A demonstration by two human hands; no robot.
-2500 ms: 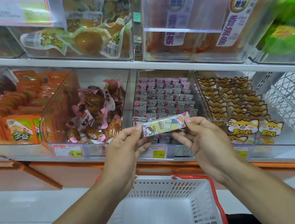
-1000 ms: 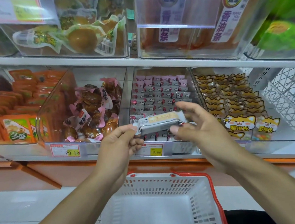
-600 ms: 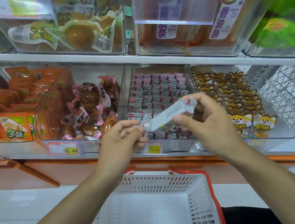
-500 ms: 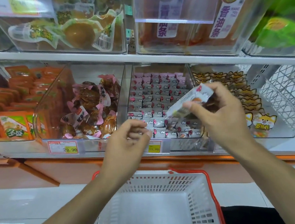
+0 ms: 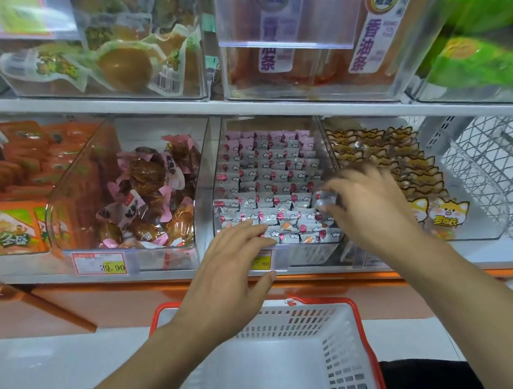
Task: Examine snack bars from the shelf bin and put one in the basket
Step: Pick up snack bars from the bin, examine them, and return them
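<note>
Right now, snack bar [image 5: 326, 200] pinched in right hand [image 5: 369, 207], blurred, over right side of clear shelf bin [image 5: 279, 247]. Rows of same pink-and-grey bars [image 5: 266, 175] packed inside bin. Left hand [image 5: 228, 276] flat, fingers straight and together, fingertips over bin's front edge, holding nothing. White basket [image 5: 337, 341] with red rim below both hands, nothing seen inside. Neighbour bins: brown snacks in pink wrappers [image 5: 147, 193] at left, cat-face packs [image 5: 400, 164] at right.

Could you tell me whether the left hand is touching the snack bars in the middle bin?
Cannot tell. In the head view the left hand reaches with straight fingers over the bin's front edge, its fingertips overlapping the front snack bars, but no contact or gap shows plainly.
</note>
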